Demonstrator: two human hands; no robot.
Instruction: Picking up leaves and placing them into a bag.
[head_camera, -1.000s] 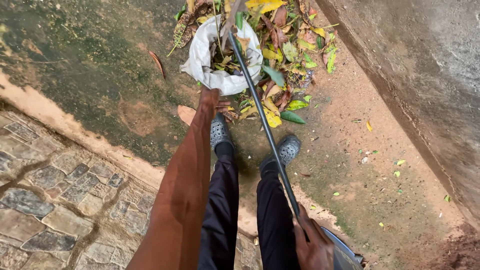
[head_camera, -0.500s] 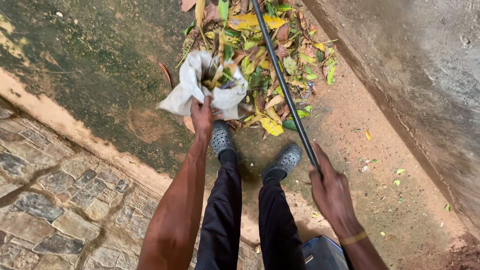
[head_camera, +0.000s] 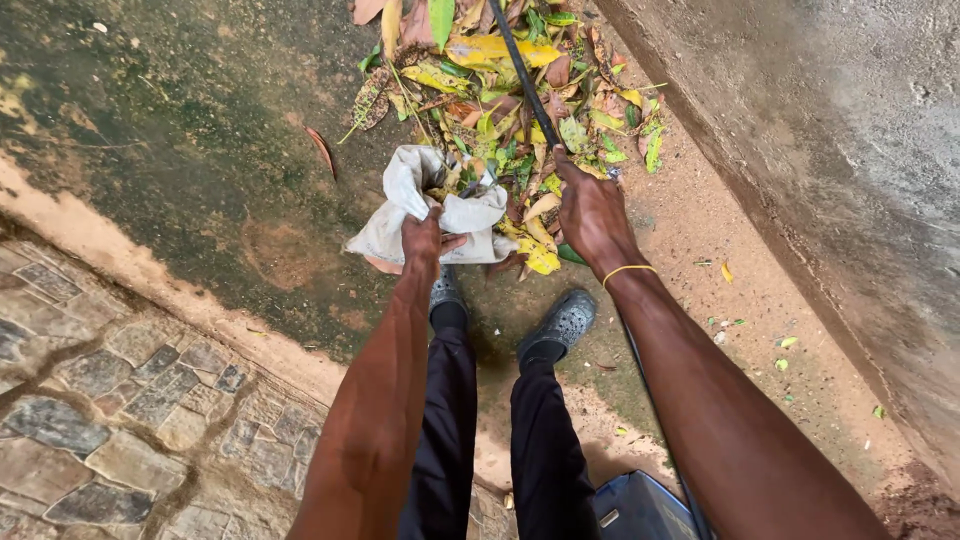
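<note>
My left hand (head_camera: 424, 236) is gripping the white sack (head_camera: 420, 205); my right hand (head_camera: 592, 210) is clutching the black pole (head_camera: 520, 80). A slack mouth might spill leaves (head_camera: 520, 150).

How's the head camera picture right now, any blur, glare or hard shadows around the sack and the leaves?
Head view: soft, even daylight, no glare; only faint shadow under the shoes. The white sack, leaf pile, left hand and right hand on the dark pole are sharp. Wide-angle stretch makes the forearms loom at the bottom edge; the blue object there is cut off.
</note>
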